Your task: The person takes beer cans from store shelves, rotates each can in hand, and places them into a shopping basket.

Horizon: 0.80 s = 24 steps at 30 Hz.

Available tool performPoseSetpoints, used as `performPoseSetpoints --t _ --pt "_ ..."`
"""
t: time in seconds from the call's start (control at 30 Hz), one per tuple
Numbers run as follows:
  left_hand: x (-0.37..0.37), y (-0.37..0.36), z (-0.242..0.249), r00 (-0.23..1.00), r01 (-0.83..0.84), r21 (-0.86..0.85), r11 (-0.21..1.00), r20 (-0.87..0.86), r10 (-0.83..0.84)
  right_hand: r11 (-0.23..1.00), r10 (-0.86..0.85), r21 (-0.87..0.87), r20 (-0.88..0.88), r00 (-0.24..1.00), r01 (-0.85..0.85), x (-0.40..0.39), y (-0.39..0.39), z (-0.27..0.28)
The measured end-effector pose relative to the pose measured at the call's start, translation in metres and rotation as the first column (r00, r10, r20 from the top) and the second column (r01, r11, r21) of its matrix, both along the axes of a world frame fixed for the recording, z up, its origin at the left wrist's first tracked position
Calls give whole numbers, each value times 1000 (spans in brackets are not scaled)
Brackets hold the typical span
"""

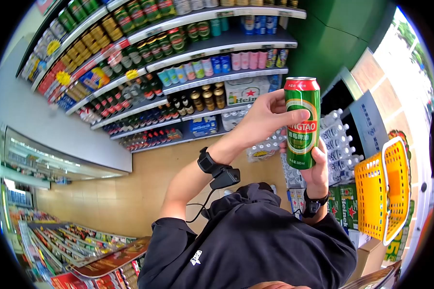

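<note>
I hold a tall green beer can [302,123] with a red top rim and a red and white label upright in front of me. My left hand [265,120] wraps its side, thumb across the label. From below, my right hand [318,171] grips the can's lower part. Both wrists carry black bands, and a small black device with a cable [224,177] sits at the left wrist. My black sleeves and shirt fill the lower middle of the view.
Drink shelves [178,58] full of cans and bottles run across the top. Shrink-wrapped water bottle packs [337,139] stand behind the can. A yellow shopping basket [386,190] rests on green beer cartons at the right. A snack rack [82,245] is at lower left.
</note>
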State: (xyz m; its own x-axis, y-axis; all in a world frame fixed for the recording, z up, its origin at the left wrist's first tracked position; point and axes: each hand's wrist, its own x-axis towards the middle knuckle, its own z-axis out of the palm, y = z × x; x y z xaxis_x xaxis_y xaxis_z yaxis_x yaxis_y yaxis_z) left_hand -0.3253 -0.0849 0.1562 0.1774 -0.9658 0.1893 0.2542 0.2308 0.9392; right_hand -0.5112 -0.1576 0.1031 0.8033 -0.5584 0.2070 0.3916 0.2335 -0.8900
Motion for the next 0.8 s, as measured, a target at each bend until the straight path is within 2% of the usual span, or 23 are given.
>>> performPoseSetpoints --t 0.1,0.17,0.23,0.3,0.37,0.43,0.5,0.53,0.8 --pt "12 36 -2 988 -153 16 988 14 152 998 61 15 -59 996 -60 23 15 -4" --pt "25 49 -11 979 -200 -31 979 25 201 995 50 -76 -129 990 -60 38 20 -5" --pt "36 63 -14 946 -291 30 956 158 283 990 95 -93 -142 985 -109 51 24 -3" --pt "46 74 -13 930 -330 25 944 183 320 972 149 -144 -240 959 -187 63 25 -2" --pt "58 84 -19 907 -382 44 923 206 366 966 160 -162 -250 955 -204 77 33 3" --pt "66 91 -25 895 -414 65 908 209 393 949 116 -265 -221 968 -174 91 40 6" --pt "75 94 -35 874 -467 18 884 162 458 945 125 -267 -234 964 -187 102 44 8" --pt "81 100 -33 898 -429 94 898 156 412 935 150 -276 -260 954 -222 108 41 4" --pt "112 112 -52 910 -415 104 904 43 412 908 273 -236 -296 915 -347 148 34 -12"
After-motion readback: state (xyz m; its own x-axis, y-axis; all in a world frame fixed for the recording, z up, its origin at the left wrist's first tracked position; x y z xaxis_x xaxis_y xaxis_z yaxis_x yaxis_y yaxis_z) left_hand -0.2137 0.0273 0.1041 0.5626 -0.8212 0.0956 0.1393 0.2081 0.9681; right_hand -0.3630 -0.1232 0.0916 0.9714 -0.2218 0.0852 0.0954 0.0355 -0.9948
